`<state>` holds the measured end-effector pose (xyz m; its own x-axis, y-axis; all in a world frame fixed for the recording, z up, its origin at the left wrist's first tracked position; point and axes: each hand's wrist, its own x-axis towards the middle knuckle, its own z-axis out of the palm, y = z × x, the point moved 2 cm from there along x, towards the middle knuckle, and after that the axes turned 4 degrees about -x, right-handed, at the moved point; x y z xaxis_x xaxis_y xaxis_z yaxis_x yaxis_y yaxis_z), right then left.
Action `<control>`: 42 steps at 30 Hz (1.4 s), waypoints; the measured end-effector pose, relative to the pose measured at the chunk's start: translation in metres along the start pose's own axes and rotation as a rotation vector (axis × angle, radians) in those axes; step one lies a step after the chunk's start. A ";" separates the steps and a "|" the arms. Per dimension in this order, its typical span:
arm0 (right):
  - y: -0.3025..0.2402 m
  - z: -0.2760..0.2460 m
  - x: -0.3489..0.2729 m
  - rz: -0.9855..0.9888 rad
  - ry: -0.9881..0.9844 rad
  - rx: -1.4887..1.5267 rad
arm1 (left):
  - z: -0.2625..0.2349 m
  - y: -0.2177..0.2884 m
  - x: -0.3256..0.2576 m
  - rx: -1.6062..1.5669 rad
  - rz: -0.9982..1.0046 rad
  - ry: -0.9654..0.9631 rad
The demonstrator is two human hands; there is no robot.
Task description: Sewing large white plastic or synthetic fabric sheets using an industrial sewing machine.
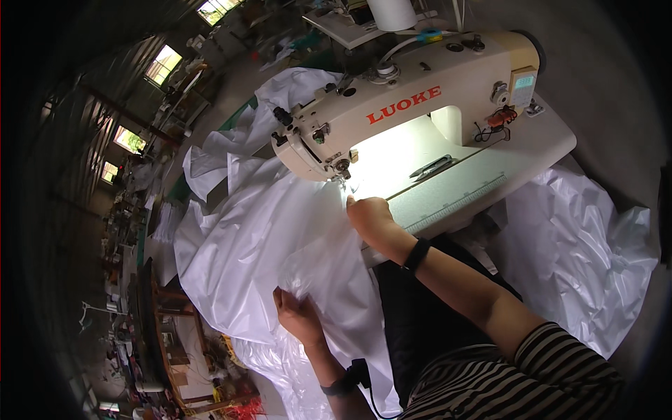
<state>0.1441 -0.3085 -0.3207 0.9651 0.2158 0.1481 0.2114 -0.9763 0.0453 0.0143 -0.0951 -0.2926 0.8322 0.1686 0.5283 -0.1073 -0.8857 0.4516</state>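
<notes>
- White cloth (259, 238): lay across the left part of the table and hung over its near side; its upper end passed beneath the head of the sewing machine (413, 101).
- Right hand (372, 220): at the cloth's right edge, just below the needle area; fingers bent and close together, index fingertip forward. Whether they pinched the edge could not be told.
- Left hand (299, 318): low on the cloth, fingers loosely curled against it. Blur left it unclear whether a fold was gripped.
- Room: a lit strip of table (406, 204) separated the right hand from the scissors (432, 168); the machine's arm bounded the space above. The hands stood well apart, cloth spread between them.
- Hidden: the right hand's underside and the needle tip, the latter lost in glare.
- Cut off: the thread cone (392, 12) at the upper border, the left forearm at the lower.
- Unclear: whether the white sheet (577, 259) at right joined the cloth.
</notes>
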 end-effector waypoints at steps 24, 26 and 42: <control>0.025 0.007 -0.003 -0.041 -0.143 0.471 | 0.083 0.109 0.041 -0.254 0.427 -0.266; 0.046 0.000 -0.008 -0.023 0.013 0.642 | 0.109 0.097 0.051 -0.203 0.385 -0.309; 0.089 -0.030 0.027 -0.029 0.442 0.860 | 0.136 0.072 0.045 -0.097 0.528 -0.334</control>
<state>0.1843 -0.3895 -0.2829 0.8496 0.0541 0.5247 0.4448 -0.6081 -0.6576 0.1179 -0.2099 -0.3338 0.7767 -0.4386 0.4522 -0.5857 -0.7669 0.2623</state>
